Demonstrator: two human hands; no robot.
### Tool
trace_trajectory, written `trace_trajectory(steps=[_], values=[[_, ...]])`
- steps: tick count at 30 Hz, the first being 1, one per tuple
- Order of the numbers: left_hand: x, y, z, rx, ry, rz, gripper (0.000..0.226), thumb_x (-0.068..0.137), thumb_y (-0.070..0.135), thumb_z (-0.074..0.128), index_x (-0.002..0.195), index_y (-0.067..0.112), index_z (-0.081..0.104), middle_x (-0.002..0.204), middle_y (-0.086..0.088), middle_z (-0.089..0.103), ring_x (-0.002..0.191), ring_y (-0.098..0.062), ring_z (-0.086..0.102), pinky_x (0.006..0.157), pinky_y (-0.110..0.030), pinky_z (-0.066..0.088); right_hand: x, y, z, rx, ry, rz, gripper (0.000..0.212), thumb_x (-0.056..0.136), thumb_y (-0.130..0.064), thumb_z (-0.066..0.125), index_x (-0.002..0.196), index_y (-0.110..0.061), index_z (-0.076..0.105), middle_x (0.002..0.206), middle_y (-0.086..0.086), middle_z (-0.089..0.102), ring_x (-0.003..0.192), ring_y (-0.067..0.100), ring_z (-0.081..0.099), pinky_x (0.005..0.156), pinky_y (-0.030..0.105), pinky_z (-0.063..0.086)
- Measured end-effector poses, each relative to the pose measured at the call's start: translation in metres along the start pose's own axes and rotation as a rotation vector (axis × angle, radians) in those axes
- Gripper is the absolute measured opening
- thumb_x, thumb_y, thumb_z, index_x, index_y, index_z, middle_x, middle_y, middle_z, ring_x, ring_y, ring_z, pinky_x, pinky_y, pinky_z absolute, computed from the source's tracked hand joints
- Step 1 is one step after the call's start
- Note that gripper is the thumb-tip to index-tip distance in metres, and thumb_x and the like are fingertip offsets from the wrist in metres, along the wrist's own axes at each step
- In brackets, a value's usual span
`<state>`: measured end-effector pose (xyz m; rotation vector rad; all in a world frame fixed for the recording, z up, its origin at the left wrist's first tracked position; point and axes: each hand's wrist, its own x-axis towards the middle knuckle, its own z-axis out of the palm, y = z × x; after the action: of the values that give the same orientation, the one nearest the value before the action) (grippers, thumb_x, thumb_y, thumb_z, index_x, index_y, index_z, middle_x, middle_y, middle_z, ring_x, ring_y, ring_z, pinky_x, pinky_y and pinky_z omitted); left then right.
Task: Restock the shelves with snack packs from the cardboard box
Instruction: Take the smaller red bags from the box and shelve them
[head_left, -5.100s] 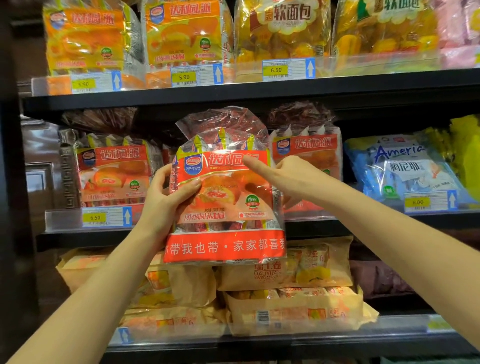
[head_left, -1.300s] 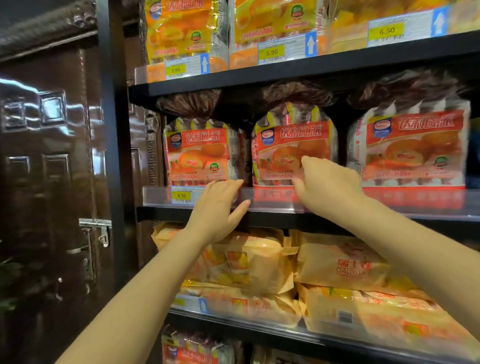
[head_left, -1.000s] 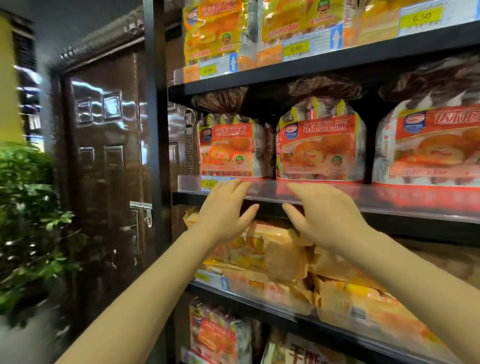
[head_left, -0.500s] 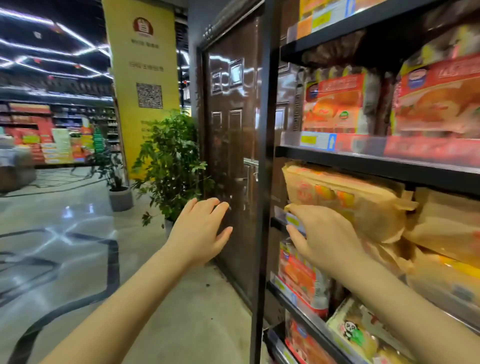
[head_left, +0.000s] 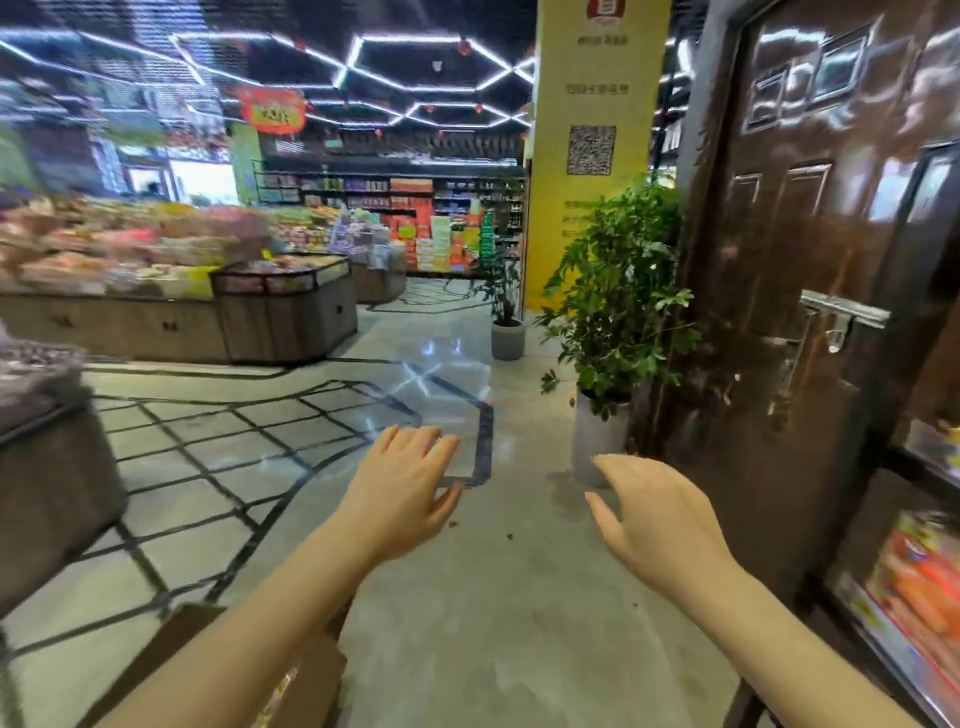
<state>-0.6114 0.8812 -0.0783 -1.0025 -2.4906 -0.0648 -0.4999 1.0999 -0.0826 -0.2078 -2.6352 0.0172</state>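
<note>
Both hands hung empty over the grey floor (head_left: 467, 597), left hand (head_left: 400, 493) and right hand (head_left: 660, 514) with fingers loose. A cardboard box (head_left: 311, 670), probably open, sat under the left forearm. Snack packs (head_left: 919, 587) blurred at the floor's right edge, beside the brown door (head_left: 810, 260).

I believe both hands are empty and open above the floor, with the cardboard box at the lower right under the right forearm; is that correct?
Not quite: the cardboard box sits at the lower left, under the left forearm, not the right. The rest holds in the head view: the left hand and right hand are both empty and open above the floor.
</note>
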Motion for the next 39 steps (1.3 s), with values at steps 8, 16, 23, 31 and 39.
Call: trace_trajectory(steps=[8, 16, 23, 31, 39], values=[[-0.093, -0.102, -0.001, 0.014, 0.005, -0.234, 0.048, 0.081, 0.042, 0.054, 0.117, 0.011, 0.06, 0.108, -0.007, 0.066, 0.098, -0.025, 0.063, 0.085, -0.039, 0.051, 0.036, -0.126, 0.03, 0.104, 0.017, -0.167, 0.037, 0.074, -0.022, 0.076, 0.107, -0.007, 0.068, 0.11, 0.009, 0.069, 0.09, 0.027, 0.068, 0.074, 0.036, 0.056], [-0.205, -0.224, -0.023, 0.034, -0.109, -0.394, 0.052, 0.091, 0.041, 0.049, 0.137, 0.017, 0.042, 0.134, -0.004, 0.051, 0.121, -0.021, 0.047, 0.105, -0.035, 0.033, 0.044, -0.293, 0.054, 0.242, -0.066, -0.363, 0.032, 0.094, -0.03, 0.047, 0.12, -0.016, 0.058, 0.119, 0.0, 0.062, 0.106, 0.017, 0.058, 0.085, 0.025, 0.044], [-0.283, -0.311, -0.035, 0.087, -0.219, -0.475, 0.056, 0.094, 0.044, 0.041, 0.144, 0.021, 0.03, 0.144, 0.001, 0.04, 0.13, -0.017, 0.037, 0.11, -0.03, 0.026, 0.038, -0.399, 0.095, 0.292, -0.148, -0.401, 0.039, 0.094, -0.034, 0.047, 0.13, -0.018, 0.052, 0.127, -0.002, 0.059, 0.115, 0.015, 0.055, 0.093, 0.026, 0.045], [-0.326, -0.379, -0.025, 0.054, -0.274, -0.561, 0.056, 0.094, 0.046, 0.041, 0.144, 0.023, 0.03, 0.143, 0.003, 0.041, 0.129, -0.015, 0.037, 0.11, -0.031, 0.026, 0.048, -0.461, 0.134, 0.275, -0.175, -0.398, 0.037, 0.088, -0.029, 0.058, 0.122, -0.015, 0.061, 0.117, 0.002, 0.066, 0.104, 0.021, 0.063, 0.082, 0.031, 0.051], [-0.318, -0.441, 0.019, 0.046, -0.324, -0.557, 0.056, 0.093, 0.048, 0.04, 0.143, 0.025, 0.03, 0.143, 0.005, 0.04, 0.13, -0.014, 0.036, 0.109, -0.03, 0.026, 0.083, -0.514, 0.192, 0.31, -0.223, -0.427, 0.041, 0.093, -0.035, 0.048, 0.131, -0.021, 0.052, 0.128, -0.004, 0.059, 0.114, 0.014, 0.057, 0.09, 0.025, 0.046]])
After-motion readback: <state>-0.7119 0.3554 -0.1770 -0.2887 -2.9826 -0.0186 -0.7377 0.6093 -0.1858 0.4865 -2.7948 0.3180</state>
